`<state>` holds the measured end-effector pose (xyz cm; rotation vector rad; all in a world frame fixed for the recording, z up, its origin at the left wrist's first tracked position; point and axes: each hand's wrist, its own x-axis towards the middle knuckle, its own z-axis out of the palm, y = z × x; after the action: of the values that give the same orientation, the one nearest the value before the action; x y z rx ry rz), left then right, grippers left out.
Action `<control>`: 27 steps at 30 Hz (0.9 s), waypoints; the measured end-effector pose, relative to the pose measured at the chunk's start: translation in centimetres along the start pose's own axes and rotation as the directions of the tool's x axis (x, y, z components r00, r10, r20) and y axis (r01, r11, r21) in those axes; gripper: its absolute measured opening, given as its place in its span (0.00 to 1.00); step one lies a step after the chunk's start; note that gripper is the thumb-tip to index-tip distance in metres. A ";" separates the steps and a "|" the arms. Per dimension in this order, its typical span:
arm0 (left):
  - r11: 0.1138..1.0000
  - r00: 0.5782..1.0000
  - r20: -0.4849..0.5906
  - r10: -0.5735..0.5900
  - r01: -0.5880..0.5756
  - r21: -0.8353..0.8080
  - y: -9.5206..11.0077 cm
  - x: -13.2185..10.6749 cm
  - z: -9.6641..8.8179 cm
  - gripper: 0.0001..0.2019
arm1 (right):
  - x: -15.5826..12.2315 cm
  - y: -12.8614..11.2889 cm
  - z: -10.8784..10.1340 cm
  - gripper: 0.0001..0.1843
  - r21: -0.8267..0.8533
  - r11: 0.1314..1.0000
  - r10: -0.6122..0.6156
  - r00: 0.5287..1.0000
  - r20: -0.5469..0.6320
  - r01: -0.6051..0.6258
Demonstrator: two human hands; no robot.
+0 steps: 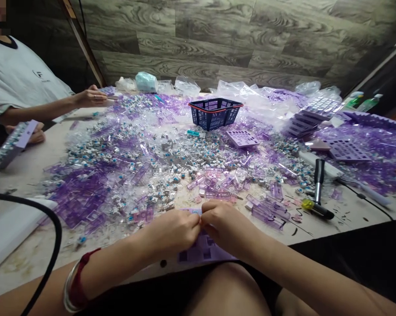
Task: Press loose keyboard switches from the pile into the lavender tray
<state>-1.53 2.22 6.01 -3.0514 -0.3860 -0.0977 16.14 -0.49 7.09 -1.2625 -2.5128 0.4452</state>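
My left hand (181,228) and my right hand (224,221) meet at the table's front edge, fingertips pinched together. Whatever small piece sits between them is hidden by the fingers. Under both hands lies a light purple plate with square holes (207,252), its near part showing below my wrists. Just beyond, clear purple plastic pieces (217,184) are scattered. A heap of small white, metal and blue parts (171,153) spreads over the middle of the table.
A dark blue basket (215,115) stands behind the heap. To the right lie a hammer (319,184), a white bar with a cable (322,166) and purple hole plates (345,150). At left, a co-worker's hand (91,96) works nearby; a black cable (55,224) arches in front.
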 end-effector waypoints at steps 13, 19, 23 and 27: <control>0.869 0.884 0.115 -0.453 0.467 -0.163 -0.1 -4.9 -4.9 0.04 | -1.5 0.8 -0.7 0.07 0.179 0.974 0.205 0.867 -0.455 -0.137; 0.834 0.859 0.245 -0.450 0.502 -0.229 0.8 -6.4 -3.9 0.03 | 0.4 2.0 -0.9 0.13 -0.066 0.945 0.275 0.886 -0.374 -0.322; 0.807 0.839 0.277 -0.468 0.533 -0.254 1.0 -5.8 -3.7 0.06 | 1.3 2.4 -0.7 0.16 -0.113 0.886 0.370 0.834 -0.410 -0.449; 0.794 0.835 0.241 -0.495 0.547 -0.264 0.6 -5.5 -3.9 0.04 | 1.6 3.6 -0.8 0.16 -0.137 0.848 0.418 0.805 -0.421 -0.512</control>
<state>-6.93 -0.02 9.48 -3.1640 -1.3556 0.0697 18.18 2.95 6.55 -1.8771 -1.9578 -0.0258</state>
